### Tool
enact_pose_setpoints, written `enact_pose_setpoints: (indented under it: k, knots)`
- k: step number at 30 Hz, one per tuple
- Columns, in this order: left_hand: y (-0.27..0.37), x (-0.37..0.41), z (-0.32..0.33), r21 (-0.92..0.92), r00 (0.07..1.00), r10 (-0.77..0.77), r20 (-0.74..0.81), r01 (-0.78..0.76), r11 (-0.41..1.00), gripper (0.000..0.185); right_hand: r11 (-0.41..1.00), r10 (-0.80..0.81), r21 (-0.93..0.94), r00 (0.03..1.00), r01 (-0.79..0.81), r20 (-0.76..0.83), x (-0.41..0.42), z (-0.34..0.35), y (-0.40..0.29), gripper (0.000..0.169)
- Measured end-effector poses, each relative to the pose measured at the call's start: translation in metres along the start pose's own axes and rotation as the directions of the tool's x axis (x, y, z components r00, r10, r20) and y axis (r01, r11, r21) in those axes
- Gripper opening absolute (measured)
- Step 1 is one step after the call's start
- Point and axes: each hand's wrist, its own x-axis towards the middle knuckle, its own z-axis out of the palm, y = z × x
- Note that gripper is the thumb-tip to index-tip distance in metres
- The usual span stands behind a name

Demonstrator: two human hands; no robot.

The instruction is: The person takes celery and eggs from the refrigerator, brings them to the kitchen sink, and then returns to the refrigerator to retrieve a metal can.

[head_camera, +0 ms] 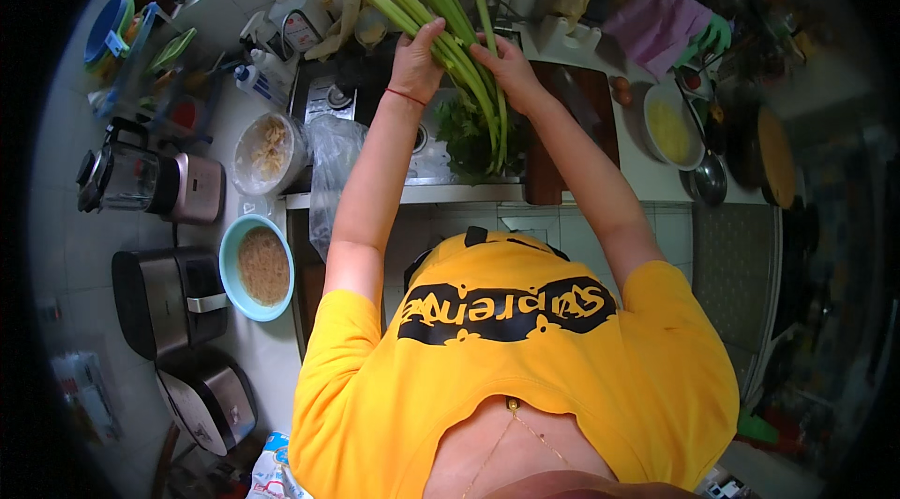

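Observation:
Over the kitchen sink (430,165), several long celery stalks (464,60) are held up, their pale cut ends pointing away from me and their leaves hanging down into the basin. My left hand (420,60), with a red string at the wrist, grips the stalks from the left side. On the other side, my right hand (512,70) is closed around celery too, one thinner stalk standing a little apart near it. A dark wooden cutting board (541,161) lies right of the sink, with a cleaver (575,97) on it, partly behind my right forearm.
Left of the sink are a clear plastic bag (330,161), a bowl of pale pieces (269,151), a blue basin of brownish contents (256,267), a blender (151,179) and detergent bottles (264,77). To the right sit eggs (621,90), a bowl of yellow shreds (668,126) and a ladle (709,179).

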Motion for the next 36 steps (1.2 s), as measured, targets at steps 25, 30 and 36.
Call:
enact_pose_setpoints:
  k: [25,30,36]
  knots:
    - [0.111,0.036,-0.067,-0.241,0.993,0.115,-0.015,-0.115,0.964,0.013,0.852,-0.363,0.160,0.782,0.499,-0.507,-0.041,-0.153,-0.052,0.017]
    - [0.110,0.043,-0.071,-0.292,0.996,0.094,-0.008,-0.092,0.952,0.011,0.823,-0.386,0.158,0.740,0.546,-0.551,-0.048,-0.165,-0.058,0.017]
    - [0.090,0.053,-0.088,-0.108,0.969,0.097,-0.226,-0.124,0.986,0.011,0.860,-0.449,0.016,0.772,0.510,-0.450,-0.047,-0.170,-0.074,0.020]
